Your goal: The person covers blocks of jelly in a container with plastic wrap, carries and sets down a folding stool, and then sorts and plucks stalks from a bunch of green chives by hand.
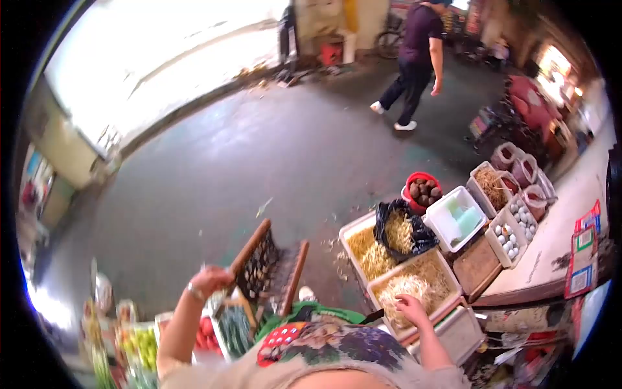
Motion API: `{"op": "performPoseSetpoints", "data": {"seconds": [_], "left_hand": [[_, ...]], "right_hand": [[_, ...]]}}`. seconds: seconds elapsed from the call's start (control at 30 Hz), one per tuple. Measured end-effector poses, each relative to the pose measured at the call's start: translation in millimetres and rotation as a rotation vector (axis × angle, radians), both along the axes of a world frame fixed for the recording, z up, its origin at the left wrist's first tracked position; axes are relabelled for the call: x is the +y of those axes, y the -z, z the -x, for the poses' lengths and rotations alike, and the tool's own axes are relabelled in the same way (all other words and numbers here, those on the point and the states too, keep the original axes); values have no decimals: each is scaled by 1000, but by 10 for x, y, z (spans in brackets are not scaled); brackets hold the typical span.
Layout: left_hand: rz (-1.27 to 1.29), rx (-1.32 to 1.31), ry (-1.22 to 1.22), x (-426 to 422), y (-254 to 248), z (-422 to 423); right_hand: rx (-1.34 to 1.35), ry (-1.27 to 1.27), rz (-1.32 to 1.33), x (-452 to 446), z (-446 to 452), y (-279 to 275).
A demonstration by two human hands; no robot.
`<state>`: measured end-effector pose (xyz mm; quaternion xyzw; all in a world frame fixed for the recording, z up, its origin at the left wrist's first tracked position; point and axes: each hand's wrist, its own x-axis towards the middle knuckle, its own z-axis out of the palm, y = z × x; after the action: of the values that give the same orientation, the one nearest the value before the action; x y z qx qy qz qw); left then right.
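Your left hand (210, 280): fingers closed on the rail of a wooden chair (249, 249), brown-framed, dark patterned panels, standing tilted in view in front of you. Your right hand (412, 311): fingers loosely spread and bent, over pale, stringy sprouts (403, 285) heaped in a white tray (370, 295); contact cannot be told. Beyond: black plastic bag (424, 238), open, overlapping the trays' edges; red bucket (421, 175) of round brown items; white eggs (506, 241), boxed.
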<state>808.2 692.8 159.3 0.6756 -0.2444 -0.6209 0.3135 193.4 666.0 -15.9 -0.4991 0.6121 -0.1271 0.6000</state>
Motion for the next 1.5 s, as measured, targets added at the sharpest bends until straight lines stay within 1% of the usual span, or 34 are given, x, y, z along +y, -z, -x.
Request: {"op": "performPoseSetpoints", "data": {"seconds": [0.1,0.13,0.17,0.23,0.27,0.33,0.4,0.47,0.5,0.53,0.6,0.63,0.67,0.73,0.8,0.9,1.03,1.07,1.13,1.27,1.4,1.47,1.5], "left_hand": [[-102,12,-51,-351,416,-510],[-143,9,-75,-453,475,-608],[-176,-27,-75,-609,422,-647],[-219,10,-102,-908,566,-846],[-221,-26,-63,-1033,759,-1011],[-185,-105,-25,-1486,488,-768],[-190,-125,6,-1761,575,-875],[-210,-138,57,-2040,861,-1127],[-225,-143,76,-2178,959,-1251],[-244,-148,94,-2364,969,-1277],[-258,-139,117,-2716,958,-1229],[-255,-150,138,-2910,1010,-1249],[-262,-162,160,-3072,1050,-1242],[-274,-170,209,-3410,1139,-1218],[-278,-159,284,-3800,1232,-1203],[-284,-96,394,-4297,1381,-1172],[-316,-120,545,-4987,1479,-1077],[-290,-199,644,-5133,1477,-1036],[-218,-254,794,-5353,1448,-942],[-116,-197,964,-5635,1391,-870],[-52,-159,1008,-5805,1240,-845],[6,-163,1071,-5873,1658,-1125],[14,-160,1084,-5860,1900,-1285]], "right_hand": [[-1,-154,39,-677,-832,292],[-16,-188,11,-758,-1027,337],[-54,-200,-11,-840,-1128,399],[-128,-224,-57,-1016,-1356,435],[-10,-255,-12,-1076,-1381,390],[69,-241,-127,-1178,-1395,467],[76,-179,-289,-1430,-1415,483],[162,-173,-186,-1725,-1427,392],[203,-176,-63,-1821,-1441,477],[194,-156,-86,-1859,-1541,478],[204,80,-100,-2006,-1592,422],[220,94,-94,-2054,-1583,438],[190,76,-155,-2011,-1601,509],[190,66,-161,-1969,-1645,572],[223,139,-101,-1924,-1682,653],[197,330,-93,-1812,-1772,741],[87,545,-119,-1812,-2194,811],[60,577,-143,-1839,-2346,784],[-19,613,-154,-1944,-2676,773],[-108,618,-171,-1968,-3292,698],[-147,598,-189,-1813,-3617,755],[-158,532,-215,-1624,-3615,973],[-154,456,-239,-1432,-3580,1204]]}}
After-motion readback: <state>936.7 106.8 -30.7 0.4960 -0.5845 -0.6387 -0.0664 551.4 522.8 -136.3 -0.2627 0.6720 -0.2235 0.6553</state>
